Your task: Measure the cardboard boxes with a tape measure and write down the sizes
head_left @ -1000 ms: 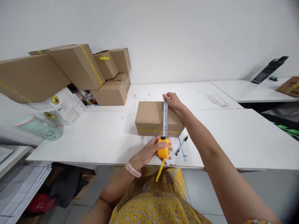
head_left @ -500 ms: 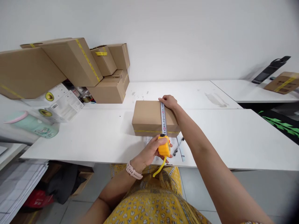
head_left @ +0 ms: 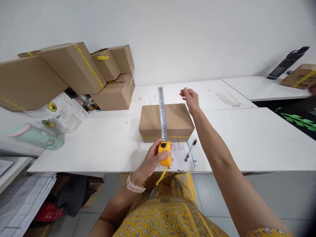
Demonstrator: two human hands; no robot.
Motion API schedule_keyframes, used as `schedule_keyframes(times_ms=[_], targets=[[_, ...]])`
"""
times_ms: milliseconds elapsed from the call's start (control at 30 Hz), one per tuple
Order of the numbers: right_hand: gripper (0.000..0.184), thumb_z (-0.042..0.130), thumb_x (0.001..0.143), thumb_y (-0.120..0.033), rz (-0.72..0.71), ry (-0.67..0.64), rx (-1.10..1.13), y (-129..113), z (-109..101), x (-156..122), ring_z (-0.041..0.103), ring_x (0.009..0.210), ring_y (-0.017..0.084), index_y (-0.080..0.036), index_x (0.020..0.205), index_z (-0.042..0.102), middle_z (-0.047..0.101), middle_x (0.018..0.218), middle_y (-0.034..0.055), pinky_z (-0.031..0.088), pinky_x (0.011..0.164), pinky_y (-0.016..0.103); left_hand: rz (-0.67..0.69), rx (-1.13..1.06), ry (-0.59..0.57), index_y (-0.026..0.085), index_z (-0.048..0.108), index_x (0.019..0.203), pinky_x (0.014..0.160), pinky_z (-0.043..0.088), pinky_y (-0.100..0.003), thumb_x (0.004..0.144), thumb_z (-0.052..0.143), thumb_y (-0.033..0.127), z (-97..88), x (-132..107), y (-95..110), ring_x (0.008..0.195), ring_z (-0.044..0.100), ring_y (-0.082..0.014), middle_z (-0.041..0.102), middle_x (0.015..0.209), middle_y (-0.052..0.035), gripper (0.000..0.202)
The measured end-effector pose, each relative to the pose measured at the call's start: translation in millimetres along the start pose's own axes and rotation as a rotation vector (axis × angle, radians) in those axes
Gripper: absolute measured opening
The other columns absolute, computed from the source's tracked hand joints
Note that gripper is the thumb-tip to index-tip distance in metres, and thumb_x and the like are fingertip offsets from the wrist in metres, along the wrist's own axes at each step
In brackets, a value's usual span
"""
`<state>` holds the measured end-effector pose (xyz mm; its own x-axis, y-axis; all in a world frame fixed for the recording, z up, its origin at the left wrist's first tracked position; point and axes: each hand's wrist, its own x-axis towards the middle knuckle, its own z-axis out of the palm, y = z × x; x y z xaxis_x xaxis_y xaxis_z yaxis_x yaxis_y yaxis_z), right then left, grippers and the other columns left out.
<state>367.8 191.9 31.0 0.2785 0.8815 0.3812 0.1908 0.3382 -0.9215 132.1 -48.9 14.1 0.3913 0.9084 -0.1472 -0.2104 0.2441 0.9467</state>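
Note:
My left hand [head_left: 154, 158] is wrapped round a yellow tape measure [head_left: 165, 153] near the table's front edge. Its silvery blade [head_left: 162, 112] sticks out away from me, over the top of a closed cardboard box [head_left: 176, 115], and its free end reaches past the box's far side. A yellow strap hangs from the case. Beyond the box's far right corner, my right hand [head_left: 190, 98] is in the air, off the blade and box, its fingers loosely bent, slightly apart and holding nothing. Partly under the box lies a printed sheet [head_left: 181, 153], with a pen [head_left: 191, 149] on it.
Stacked cardboard boxes [head_left: 111, 97] stand at the back left, beside a white carton with avocado pictures [head_left: 70, 112] and a mint-green tumbler [head_left: 40, 136]. On the right are a black bottle [head_left: 286, 62] and another taped box [head_left: 300, 75]. A wall closes off the back.
My right hand has let go of the blade's far end and lifted away to the right. My left hand has moved left with the tape measure, and the blade has swung left.

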Motion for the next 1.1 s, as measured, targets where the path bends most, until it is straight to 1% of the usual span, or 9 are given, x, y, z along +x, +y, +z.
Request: schedule_keyframes(times_ms=[133, 233, 367, 467, 600, 700, 900, 1033, 1100], targets=[[0.043, 0.054, 0.093, -0.064, 0.048, 0.272, -0.098, 8.7, -61.3, -59.6, 0.066, 0.082, 0.019, -0.023, 0.093, 0.067, 0.066, 0.079, 0.0025, 0.053, 0.076, 0.034, 0.276, 0.192, 0.339, 0.024, 0.053, 0.131, 0.071, 0.061, -0.028, 0.078, 0.084, 0.045, -42.3, -17.7, -7.8, 0.087, 0.070, -0.0194, 0.067, 0.104, -0.0040, 0.065], [0.049, 0.045, 0.097, -0.066, 0.147, 0.137, -0.270, 21.9, -88.2, -115.9, 0.065, 0.080, 0.021, -0.025, 0.111, 0.068, 0.068, 0.080, 0.0032, 0.053, 0.074, 0.036, 0.258, 0.186, 0.462, 0.023, 0.053, 0.124, 0.063, 0.061, -0.029, 0.073, 0.085, 0.052, -72.3, -10.8, -15.0, 0.080, 0.071, -0.0198, 0.064, 0.097, -0.0013, 0.066], [0.064, 0.040, 0.097, -0.071, 0.124, -0.153, -0.369, 22.6, -85.1, -153.8, 0.064, 0.076, 0.022, -0.029, 0.143, 0.055, 0.069, 0.083, 0.0029, 0.053, 0.078, 0.042, 0.153, 0.120, 0.357, 0.021, 0.053, 0.113, 0.054, 0.060, -0.031, 0.068, 0.084, 0.057, -95.3, 9.6, -11.0, 0.071, 0.072, -0.0205, 0.062, 0.097, -0.0010, 0.065], [0.068, 0.051, 0.091, -0.073, 0.007, -0.223, -0.357, 2.2, -72.0, -144.2, 0.060, 0.074, 0.021, -0.029, 0.141, 0.057, 0.065, 0.084, 0.0024, 0.052, 0.074, 0.040, 0.197, 0.130, 0.324, 0.021, 0.054, 0.112, 0.051, 0.060, -0.030, 0.065, 0.085, 0.056, -102.0, 22.5, 10.9, 0.066, 0.072, -0.0196, 0.062, 0.096, -0.0007, 0.066], [0.063, 0.067, 0.083, -0.070, -0.085, -0.193, -0.339, -36.9, -59.8, -109.4, 0.053, 0.070, 0.018, -0.027, 0.129, 0.062, 0.054, 0.075, -0.0011, 0.046, 0.066, 0.034, 0.351, 0.163, 0.307, 0.023, 0.055, 0.111, 0.048, 0.059, -0.028, 0.065, 0.087, 0.052, -104.4, 33.6, 52.7, 0.061, 0.070, -0.0166, 0.064, 0.098, -0.0005, 0.063], [0.052, 0.068, 0.084, -0.068, -0.085, -0.147, -0.330, -53.0, -53.0, -87.9, 0.050, 0.068, 0.017, -0.025, 0.114, 0.066, 0.051, 0.073, -0.0015, 0.042, 0.063, 0.033, 0.420, 0.183, 0.297, 0.023, 0.056, 0.111, 0.048, 0.059, -0.026, 0.068, 0.086, 0.049, -105.0, 37.3, 71.7, 0.063, 0.071, -0.0162, 0.065, 0.099, -0.0011, 0.059], [0.035, 0.064, 0.089, -0.060, -0.010, -0.093, -0.365, -33.3, -42.8, -74.3, 0.050, 0.068, 0.018, -0.025, 0.096, 0.063, 0.052, 0.073, -0.0011, 0.043, 0.066, 0.036, 0.393, 0.189, 0.322, 0.023, 0.057, 0.112, 0.048, 0.059, -0.027, 0.070, 0.083, 0.050, -105.5, 38.2, 66.8, 0.063, 0.069, -0.0144, 0.066, 0.109, -0.0047, 0.056], [0.033, 0.064, 0.089, -0.058, -0.100, -0.040, -0.318, -19.2, -41.6, -75.5, 0.060, 0.100, 0.024, -0.026, 0.099, 0.062, 0.063, 0.110, 0.0071, 0.052, 0.083, 0.043, 0.466, 0.209, 0.325, 0.024, 0.057, 0.117, 0.056, 0.062, -0.027, 0.072, 0.085, 0.047, -85.1, 23.5, 57.4, 0.077, 0.071, -0.0160, 0.062, 0.129, -0.0086, 0.057], [0.031, 0.063, 0.090, -0.055, -0.163, -0.068, -0.270, -17.8, -41.5, -74.8, 0.060, 0.115, 0.026, -0.027, 0.103, 0.060, 0.062, 0.127, 0.0093, 0.053, 0.092, 0.046, 0.485, 0.191, 0.245, 0.026, 0.057, 0.120, 0.061, 0.062, -0.027, 0.072, 0.086, 0.046, -66.5, 9.9, 47.0, 0.082, 0.070, -0.0160, 0.057, 0.141, -0.0099, 0.060]])
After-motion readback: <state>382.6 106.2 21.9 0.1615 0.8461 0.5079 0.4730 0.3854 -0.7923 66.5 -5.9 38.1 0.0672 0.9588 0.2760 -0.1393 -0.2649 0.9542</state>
